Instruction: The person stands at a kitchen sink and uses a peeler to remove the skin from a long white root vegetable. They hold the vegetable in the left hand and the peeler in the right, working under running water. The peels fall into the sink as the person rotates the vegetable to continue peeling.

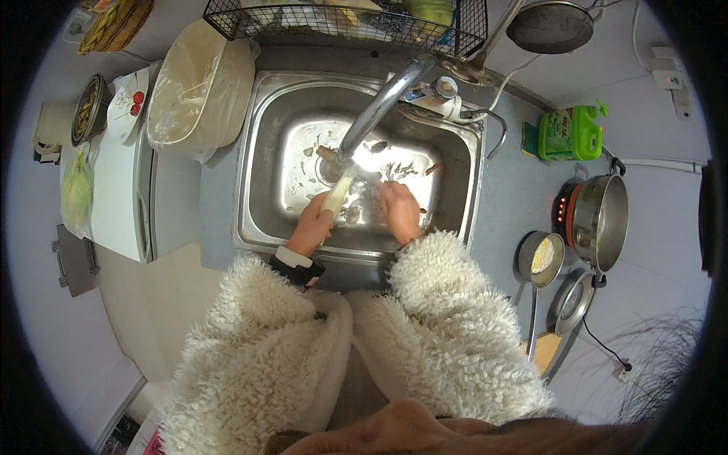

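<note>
My left hand [309, 226] is closed around a long, pale, peeled root vegetable [338, 194], held slanting over the sink [262, 163]. Its upper end is under the faucet [387, 102], where water splashes. Close by on the right, my right hand [400, 210] hangs over the basin; its fingers are blurred by motion and water, so their grip does not show. A short brown piece [328, 155], perhaps an unpeeled root, lies near the drain. Dark peelings [400, 170] are scattered across the sink bottom.
A bag-lined bin [182, 95] stands left of the sink, beside a white cabinet [117, 193]. On the right counter are a green jug [570, 134], a pot [601, 220], a long-handled ladle [541, 255] with pale contents and a metal lid [574, 303]. A wire basket [349, 23] hangs behind.
</note>
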Motion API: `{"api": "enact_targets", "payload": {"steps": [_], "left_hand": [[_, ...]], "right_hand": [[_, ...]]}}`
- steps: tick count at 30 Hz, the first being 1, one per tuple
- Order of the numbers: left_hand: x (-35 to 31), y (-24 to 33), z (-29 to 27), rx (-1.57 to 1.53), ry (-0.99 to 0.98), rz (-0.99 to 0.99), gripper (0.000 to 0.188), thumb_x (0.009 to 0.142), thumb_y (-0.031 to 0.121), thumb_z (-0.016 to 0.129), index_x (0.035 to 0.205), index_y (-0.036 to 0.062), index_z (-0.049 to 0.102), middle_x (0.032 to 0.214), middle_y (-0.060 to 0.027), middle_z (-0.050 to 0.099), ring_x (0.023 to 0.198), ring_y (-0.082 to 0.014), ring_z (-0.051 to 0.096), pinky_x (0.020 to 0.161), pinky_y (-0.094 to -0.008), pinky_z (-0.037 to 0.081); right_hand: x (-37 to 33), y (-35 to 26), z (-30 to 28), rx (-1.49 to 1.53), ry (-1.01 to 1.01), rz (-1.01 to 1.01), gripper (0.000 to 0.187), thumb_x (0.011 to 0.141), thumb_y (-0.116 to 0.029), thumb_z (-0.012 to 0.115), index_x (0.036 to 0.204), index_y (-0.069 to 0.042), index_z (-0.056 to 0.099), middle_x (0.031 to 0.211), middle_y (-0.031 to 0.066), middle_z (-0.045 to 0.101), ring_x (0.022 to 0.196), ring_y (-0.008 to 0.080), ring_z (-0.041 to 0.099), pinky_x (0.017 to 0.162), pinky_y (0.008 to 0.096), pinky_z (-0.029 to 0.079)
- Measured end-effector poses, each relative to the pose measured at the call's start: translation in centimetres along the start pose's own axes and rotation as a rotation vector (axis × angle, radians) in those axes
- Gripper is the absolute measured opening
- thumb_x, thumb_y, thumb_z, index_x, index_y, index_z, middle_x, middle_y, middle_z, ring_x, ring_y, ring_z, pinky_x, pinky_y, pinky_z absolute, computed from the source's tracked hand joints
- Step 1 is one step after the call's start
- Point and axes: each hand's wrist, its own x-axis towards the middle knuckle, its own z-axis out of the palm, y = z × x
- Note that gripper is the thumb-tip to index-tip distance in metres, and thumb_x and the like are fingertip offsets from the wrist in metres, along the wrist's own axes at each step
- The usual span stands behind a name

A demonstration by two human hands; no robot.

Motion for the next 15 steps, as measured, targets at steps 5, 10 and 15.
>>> {"api": "enact_targets", "payload": {"steps": [5,10,15], "left_hand": [[1.1,-1.9,-0.3,0.413,0.177,0.473,0.045,0.083,0.009,0.048,0.127,0.0020,0.047,0.109,-0.0165,0.060,0.091,-0.0277,0.060,0.079,-0.0351,0.048],[1.7,-2.3,-0.4,0.416,0.156,0.380,0.045,0.082,0.006,0.048,0.127,0.0005,0.048,0.112,-0.0186,0.060,0.099,-0.0285,0.060,0.087,-0.0369,0.046],[1.3,-0.9,-0.2,0.552,0.236,0.382,0.046,0.080,0.013,0.054,0.124,0.0021,0.049,0.114,-0.0228,0.056,0.104,-0.0390,0.056,0.090,-0.0434,0.045]], "right_hand": [[0.7,0.4,-0.2,-0.036,-0.048,-0.164,0.030,0.084,-0.009,0.060,0.114,-0.010,0.065,0.085,0.0116,0.062,0.079,0.0296,0.058,0.069,0.0391,0.048],[0.7,0.3,0.1,-0.050,0.214,0.088,0.036,0.076,-0.007,0.063,0.111,-0.014,0.066,0.084,0.0107,0.061,0.078,0.0288,0.058,0.068,0.0392,0.048],[1.2,0.4,-0.4,-0.003,0.042,-0.170,0.032,0.078,-0.007,0.061,0.110,-0.010,0.065,0.080,0.0109,0.059,0.076,0.0295,0.058,0.064,0.0393,0.048]]}}
